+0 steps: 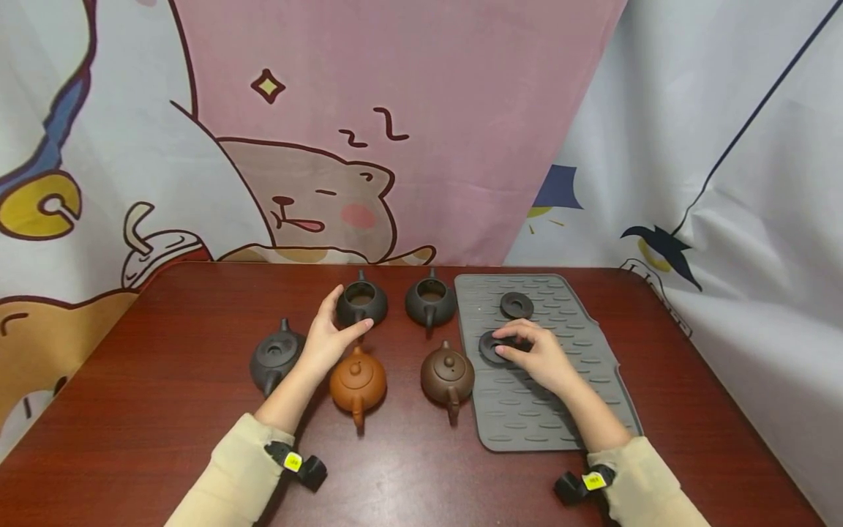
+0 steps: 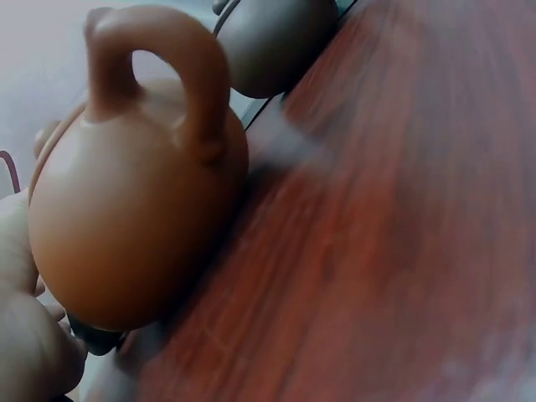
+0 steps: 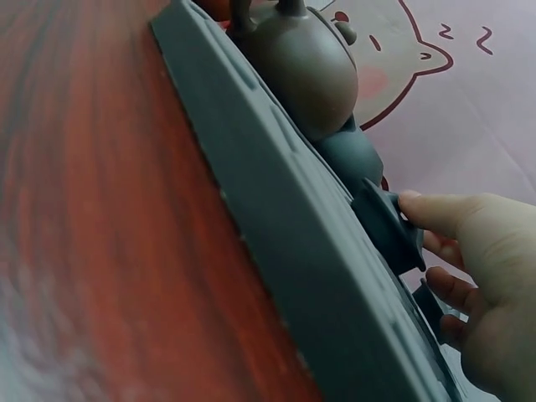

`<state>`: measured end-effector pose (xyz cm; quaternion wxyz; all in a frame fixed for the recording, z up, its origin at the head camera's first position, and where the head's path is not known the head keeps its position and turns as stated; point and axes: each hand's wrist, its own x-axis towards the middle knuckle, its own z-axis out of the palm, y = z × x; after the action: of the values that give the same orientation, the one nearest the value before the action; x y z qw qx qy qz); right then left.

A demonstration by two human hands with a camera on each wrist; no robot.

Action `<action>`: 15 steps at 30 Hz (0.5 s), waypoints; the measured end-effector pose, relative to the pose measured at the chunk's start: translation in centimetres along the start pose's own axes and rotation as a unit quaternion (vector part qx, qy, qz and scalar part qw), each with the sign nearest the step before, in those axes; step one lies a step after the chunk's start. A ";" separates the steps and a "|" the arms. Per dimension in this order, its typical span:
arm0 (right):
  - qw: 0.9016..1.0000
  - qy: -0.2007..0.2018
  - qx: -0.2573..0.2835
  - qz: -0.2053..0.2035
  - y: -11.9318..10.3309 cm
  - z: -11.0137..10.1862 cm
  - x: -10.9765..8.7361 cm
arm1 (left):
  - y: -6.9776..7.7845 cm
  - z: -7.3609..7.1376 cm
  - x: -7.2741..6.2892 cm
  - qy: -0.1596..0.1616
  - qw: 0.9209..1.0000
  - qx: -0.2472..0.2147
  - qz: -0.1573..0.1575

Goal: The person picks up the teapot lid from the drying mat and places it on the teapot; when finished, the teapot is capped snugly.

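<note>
At the back left of the table, a dark teapot (image 1: 361,294) stands without a lid, its opening facing up. My left hand (image 1: 327,335) holds its body, with the thumb along the front and the fingers on the left side. Over the grey mat, my right hand (image 1: 541,355) pinches a dark round teapot lid (image 1: 490,348) between thumb and fingers; in the right wrist view this lid (image 3: 387,224) is tilted close over the mat. Just behind it lies a second dark lid (image 1: 516,305). Another lidless dark teapot (image 1: 430,301) stands between the hands.
An orange-brown teapot (image 1: 358,380) and a brown teapot (image 1: 448,376), both lidded, stand nearer the front. A dark lidded teapot (image 1: 275,359) is left of my left forearm. The ridged grey mat (image 1: 527,432) covers the right side of the red-brown table (image 1: 382,483). A printed curtain hangs behind.
</note>
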<state>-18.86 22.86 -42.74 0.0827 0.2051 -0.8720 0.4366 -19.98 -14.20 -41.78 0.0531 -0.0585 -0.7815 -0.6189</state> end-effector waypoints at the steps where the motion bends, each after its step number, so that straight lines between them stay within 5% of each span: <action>1: 1.000 0.003 0.000 0.000 -0.1 0.1 0.0 | -0.1 0.1 0.0 0.006 1.000 0.003 0.001; 15: 0.999 0.040 -0.016 0.004 -0.5 0.6 0.0 | -0.9 0.6 0.5 0.030 0.998 0.043 -0.027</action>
<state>-18.66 22.11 -42.76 0.1187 0.1827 -0.8759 0.4305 -20.58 -13.79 -42.75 0.0620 -0.0165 -0.8067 -0.5875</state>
